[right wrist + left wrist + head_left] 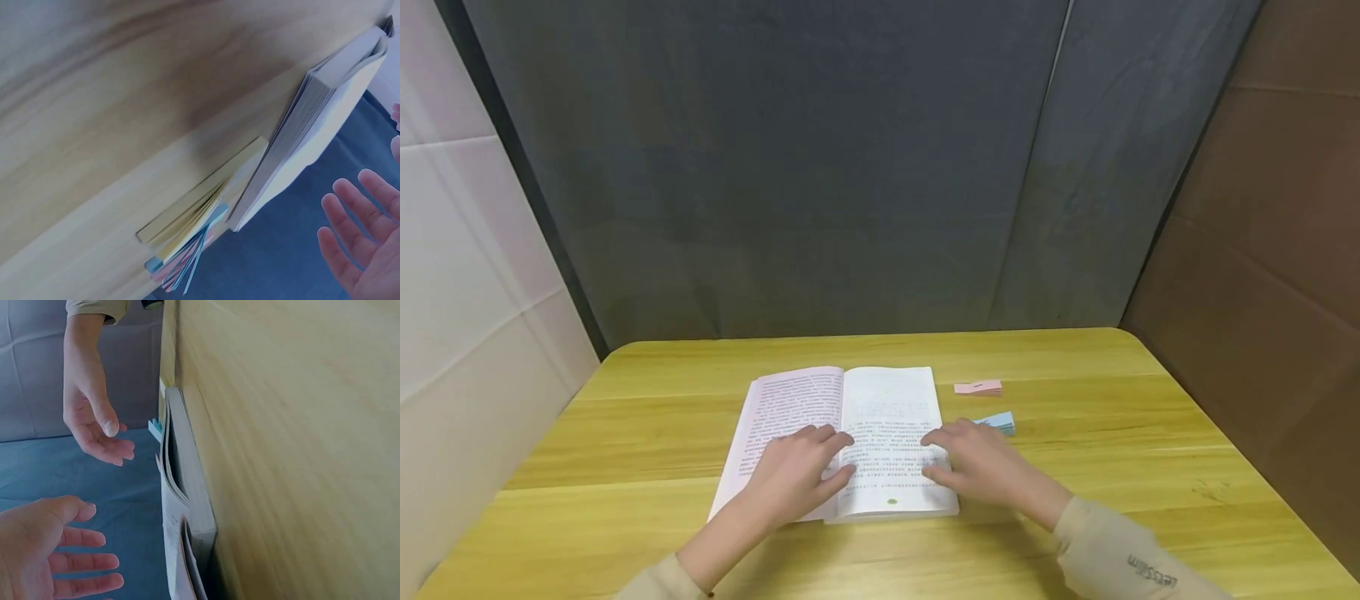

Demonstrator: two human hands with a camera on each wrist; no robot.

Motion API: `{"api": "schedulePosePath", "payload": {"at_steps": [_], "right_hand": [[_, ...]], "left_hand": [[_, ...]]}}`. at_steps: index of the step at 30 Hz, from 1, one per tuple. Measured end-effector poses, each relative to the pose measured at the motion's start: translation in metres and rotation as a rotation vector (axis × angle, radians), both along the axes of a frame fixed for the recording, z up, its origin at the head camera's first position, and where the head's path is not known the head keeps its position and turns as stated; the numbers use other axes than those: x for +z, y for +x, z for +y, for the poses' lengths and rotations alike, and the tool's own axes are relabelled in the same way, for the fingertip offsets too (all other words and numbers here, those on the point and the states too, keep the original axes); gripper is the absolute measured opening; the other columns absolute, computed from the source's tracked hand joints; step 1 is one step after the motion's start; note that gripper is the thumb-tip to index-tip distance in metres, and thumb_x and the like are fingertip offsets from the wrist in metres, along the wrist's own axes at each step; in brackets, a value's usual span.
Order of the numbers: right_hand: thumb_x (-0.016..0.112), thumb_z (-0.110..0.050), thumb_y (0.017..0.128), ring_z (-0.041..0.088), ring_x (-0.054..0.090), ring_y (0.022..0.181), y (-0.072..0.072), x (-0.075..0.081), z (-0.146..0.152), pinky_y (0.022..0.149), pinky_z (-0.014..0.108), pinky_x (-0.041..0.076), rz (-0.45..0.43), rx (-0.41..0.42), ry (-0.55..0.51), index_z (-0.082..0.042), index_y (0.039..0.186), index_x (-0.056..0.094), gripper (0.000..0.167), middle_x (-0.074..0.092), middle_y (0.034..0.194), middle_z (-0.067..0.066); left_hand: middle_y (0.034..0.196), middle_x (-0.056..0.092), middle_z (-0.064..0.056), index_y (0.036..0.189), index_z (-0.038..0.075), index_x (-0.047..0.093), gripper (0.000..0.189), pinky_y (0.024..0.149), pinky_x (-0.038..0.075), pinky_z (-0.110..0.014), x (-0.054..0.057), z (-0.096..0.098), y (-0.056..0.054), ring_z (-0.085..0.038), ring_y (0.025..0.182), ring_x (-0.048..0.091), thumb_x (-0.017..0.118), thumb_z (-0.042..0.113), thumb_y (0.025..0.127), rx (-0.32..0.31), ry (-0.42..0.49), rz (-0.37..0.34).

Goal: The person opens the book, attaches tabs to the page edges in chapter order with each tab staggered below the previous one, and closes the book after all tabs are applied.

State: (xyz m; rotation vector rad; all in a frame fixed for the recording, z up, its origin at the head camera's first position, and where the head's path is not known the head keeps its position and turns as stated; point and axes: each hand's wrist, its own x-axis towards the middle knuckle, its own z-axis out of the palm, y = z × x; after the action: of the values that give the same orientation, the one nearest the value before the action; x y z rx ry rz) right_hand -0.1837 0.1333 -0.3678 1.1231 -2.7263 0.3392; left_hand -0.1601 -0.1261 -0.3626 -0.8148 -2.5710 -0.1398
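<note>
An open book (887,400) lies on the table, with a pinkish printed left page and a white right page. My left hand (793,475) hovers over the left page near the spine, fingers spread and relaxed. Above the right page's outer edge is my right hand (985,467), its fingers loosely extended. The left wrist view shows both hands lifted off the pages, holding nothing. In the right wrist view, the thick page block (287,125) stands beside a stack of yellow paper strips (181,212), which the right hand hides in the head view.
Right of the book lie a stack of pink paper strips (978,389) and a stack of blue paper strips (1002,422). The wooden table (625,400) is bounded by a dark grey panel (820,183) behind, with a white panel left and a brown one right.
</note>
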Motion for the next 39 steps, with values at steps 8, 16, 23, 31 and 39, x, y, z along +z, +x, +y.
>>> {"api": "schedulePosePath", "payload": {"at_steps": [8,16,23,31,39], "right_hand": [[0.060,-0.034,0.081,0.020,0.056,0.092,-0.007,0.002,0.011,0.064,0.037,0.047,0.089,-0.048,-0.046,-0.011,0.101,0.064,0.030,0.062,0.098,0.002],[0.064,-0.029,0.077,0.017,0.059,0.086,-0.015,0.002,0.022,0.058,0.030,0.048,0.121,-0.093,-0.099,-0.010,0.097,0.065,0.027,0.064,0.094,0.001],[0.065,-0.030,0.077,0.015,0.060,0.081,-0.021,0.003,0.031,0.051,0.025,0.045,0.122,-0.162,-0.115,-0.011,0.097,0.065,0.028,0.063,0.093,0.000],[0.063,-0.031,0.078,0.017,0.060,0.082,-0.029,0.003,0.039,0.059,0.035,0.047,0.086,-0.234,-0.131,-0.015,0.101,0.064,0.028,0.063,0.094,0.000],[0.063,-0.030,0.079,0.022,0.060,0.079,-0.038,0.002,0.045,0.060,0.037,0.047,0.029,-0.297,-0.135,-0.012,0.100,0.064,0.027,0.064,0.092,0.004]], "left_hand": [[0.077,0.058,0.006,0.093,0.016,0.064,0.024,0.041,0.038,-0.025,0.005,0.013,-0.011,-0.012,0.065,0.055,0.061,0.034,0.077,-0.027,0.005,0.019],[0.077,0.058,0.006,0.094,0.016,0.065,0.025,0.042,0.037,-0.023,0.009,0.027,-0.021,-0.011,0.063,0.054,0.060,0.034,0.078,-0.031,0.000,-0.019],[0.077,0.058,0.006,0.094,0.015,0.065,0.025,0.041,0.036,-0.023,0.014,0.042,-0.030,-0.011,0.061,0.053,0.059,0.033,0.078,-0.046,-0.002,-0.025],[0.079,0.060,0.005,0.095,0.017,0.064,0.024,0.041,0.037,-0.026,0.017,0.058,-0.041,-0.013,0.066,0.057,0.059,0.033,0.079,-0.051,-0.001,-0.035],[0.081,0.061,0.004,0.095,0.017,0.065,0.022,0.043,0.038,-0.025,0.017,0.074,-0.059,-0.014,0.067,0.058,0.059,0.030,0.079,-0.068,0.018,-0.066]]}}
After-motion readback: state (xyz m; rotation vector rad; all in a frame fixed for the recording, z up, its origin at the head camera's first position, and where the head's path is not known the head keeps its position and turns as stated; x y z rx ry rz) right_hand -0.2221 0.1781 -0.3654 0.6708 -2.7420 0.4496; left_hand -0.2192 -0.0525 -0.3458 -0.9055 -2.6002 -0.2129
